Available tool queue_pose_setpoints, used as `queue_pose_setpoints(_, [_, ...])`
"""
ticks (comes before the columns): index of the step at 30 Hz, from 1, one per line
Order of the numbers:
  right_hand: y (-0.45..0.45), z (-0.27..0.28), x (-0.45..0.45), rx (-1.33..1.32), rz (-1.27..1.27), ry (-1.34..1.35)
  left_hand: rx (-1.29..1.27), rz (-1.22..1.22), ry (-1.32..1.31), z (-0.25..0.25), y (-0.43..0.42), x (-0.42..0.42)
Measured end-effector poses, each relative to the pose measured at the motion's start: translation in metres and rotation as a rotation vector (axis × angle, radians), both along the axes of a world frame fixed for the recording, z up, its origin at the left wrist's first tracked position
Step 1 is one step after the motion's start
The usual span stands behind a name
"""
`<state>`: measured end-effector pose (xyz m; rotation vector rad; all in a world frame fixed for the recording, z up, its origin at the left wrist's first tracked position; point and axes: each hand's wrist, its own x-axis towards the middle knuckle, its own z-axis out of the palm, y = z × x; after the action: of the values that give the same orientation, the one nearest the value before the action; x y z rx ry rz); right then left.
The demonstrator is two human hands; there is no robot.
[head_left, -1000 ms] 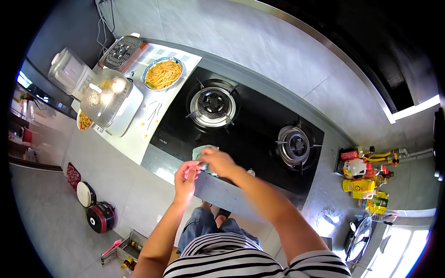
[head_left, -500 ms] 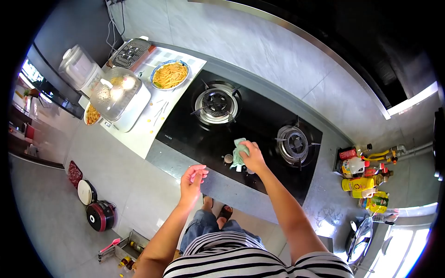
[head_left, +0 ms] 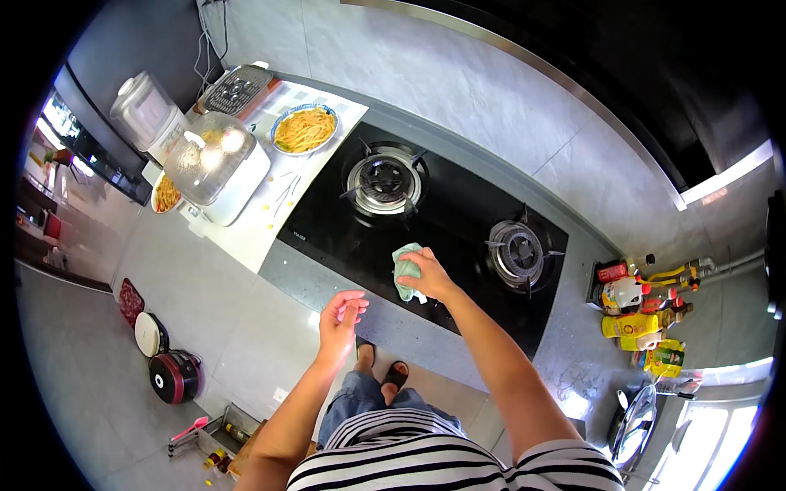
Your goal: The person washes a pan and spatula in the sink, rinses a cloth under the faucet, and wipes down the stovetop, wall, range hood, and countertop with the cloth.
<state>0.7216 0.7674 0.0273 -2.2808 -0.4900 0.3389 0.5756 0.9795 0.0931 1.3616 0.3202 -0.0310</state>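
Observation:
My right hand point(head_left: 428, 276) is closed on a pale green cloth point(head_left: 404, 270), pressing it against the black glass of the gas stove point(head_left: 458, 237) near its front edge. The cloth covers the control knobs there. My left hand point(head_left: 338, 322) hovers in front of the counter edge, its fingers loosely bent and nothing in it. Left of the cloth and farther back is one burner point(head_left: 383, 180); a second burner point(head_left: 521, 255) lies to the right of my right hand.
On the left counter stand a plate of noodles point(head_left: 304, 129), a white steamer with a clear lid point(head_left: 214, 168) and another dish of food point(head_left: 167, 195). Several bottles point(head_left: 634, 326) line the right side, near a wok lid point(head_left: 637, 425). An open drawer point(head_left: 214, 434) juts out at lower left.
My right hand has slid the cloth left across the stove front, over the left knob that showed before. My left hand stays about where it was.

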Motion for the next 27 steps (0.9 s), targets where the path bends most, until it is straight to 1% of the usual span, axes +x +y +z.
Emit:
queue_pose_setpoints(2, [0.014, 0.0, 0.002, -0.077, -0.083, -0.024, -0.006, 0.006, 0.009, 0.0, -0.002, 0.0])
queue_pose_setpoints(5, [0.019, -0.003, 0.008, -0.051, -0.232, -0.073, -0.022, 0.0, 0.015, 0.006, -0.01, 0.004])
queue_pose_setpoints(6, [0.013, -0.003, 0.007, -0.06, -0.227, -0.148, -0.028, -0.005, 0.013, 0.009, -0.01, 0.005])
queue_pose_setpoints(9, [-0.006, 0.007, 0.002, -0.177, -0.262, -0.128, -0.027, 0.011, -0.004, 0.012, -0.004, 0.005])
queue_pose_setpoints(11, [-0.008, 0.012, 0.004, -0.16, -0.386, -0.207, -0.003, 0.025, -0.01, 0.005, 0.004, 0.002])
queue_pose_setpoints(13, [-0.005, 0.029, 0.006, -0.111, -0.405, -0.392, 0.003, 0.041, -0.01, 0.004, 0.007, 0.0])
queue_pose_setpoints(14, [-0.004, 0.037, 0.002, -0.206, -0.328, -0.411, -0.001, 0.049, -0.01, 0.005, 0.008, 0.0])
queue_pose_setpoints(15, [-0.003, 0.045, -0.003, -0.323, -0.234, -0.334, -0.005, 0.055, -0.008, 0.006, 0.009, -0.001])
queue_pose_setpoints(17, [-0.014, 0.032, -0.007, -0.413, -0.041, -0.18, -0.012, 0.05, -0.005, 0.006, 0.009, 0.0])
queue_pose_setpoints(18, [-0.019, 0.03, -0.006, -0.33, -0.046, -0.088, -0.015, 0.047, -0.001, 0.005, 0.009, 0.001])
queue_pose_setpoints(21, [-0.033, 0.02, -0.004, -0.306, -0.022, -0.165, -0.03, 0.047, 0.006, 0.004, 0.005, 0.003])
queue_pose_setpoints(22, [-0.037, 0.017, -0.002, -0.197, -0.011, -0.197, -0.035, 0.039, 0.012, 0.004, 0.002, 0.004])
queue_pose_setpoints(25, [-0.026, 0.015, 0.004, -0.219, -0.09, -0.046, -0.05, 0.016, 0.018, 0.006, -0.006, 0.011])
queue_pose_setpoints(26, [-0.019, 0.015, -0.001, -0.252, -0.111, -0.096, -0.058, 0.003, 0.017, 0.007, -0.01, 0.012])
queue_pose_setpoints(27, [-0.01, 0.027, -0.008, -0.378, -0.119, -0.032, -0.067, -0.012, 0.013, 0.008, -0.015, 0.013])
